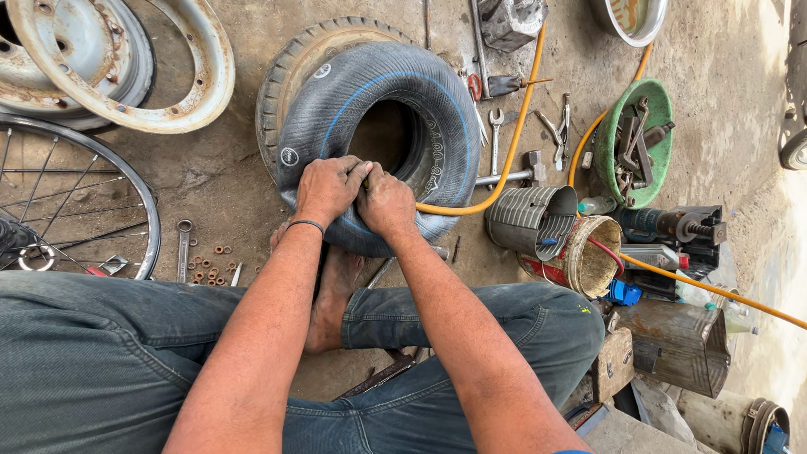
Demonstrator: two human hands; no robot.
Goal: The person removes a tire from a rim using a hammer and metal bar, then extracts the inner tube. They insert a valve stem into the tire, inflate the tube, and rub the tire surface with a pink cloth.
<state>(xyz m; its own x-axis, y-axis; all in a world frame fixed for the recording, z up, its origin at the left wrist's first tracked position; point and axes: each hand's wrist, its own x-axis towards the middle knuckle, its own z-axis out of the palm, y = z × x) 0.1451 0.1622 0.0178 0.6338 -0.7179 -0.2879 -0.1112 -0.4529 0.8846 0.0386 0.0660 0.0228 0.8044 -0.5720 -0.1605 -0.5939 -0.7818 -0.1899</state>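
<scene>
**Both hands pressed on an inflated inner tube**

Denim-clad knees (126, 353) fill the bottom of the view, with a bare foot (332, 294) between them on the dirt floor. Above the foot, the left hand (328, 189) and right hand (385, 202) sit side by side, touching, fingers curled and pressing down on the near rim of a black inner tube (378, 126) with a blue stripe. Whether the fingers pinch something small between them cannot be told. A dark band (307, 224) circles the left wrist.

The tube lies at centre, resting on a worn tyre (286, 76) that shows at its 10 o'clock edge. An orange hose (513, 143) curves away from the tube's 4 o'clock side toward 1 o'clock. At 3 o'clock lie spanners (496, 134) and a hammer (517, 172), then a green basin of tools (635, 143). At 4 o'clock stands a grimy bucket (593, 256). At 9 o'clock sit a spoked wheel (76, 197) and small copper washers (210, 265); at 10 o'clock, rusty steel rims (109, 59).
</scene>
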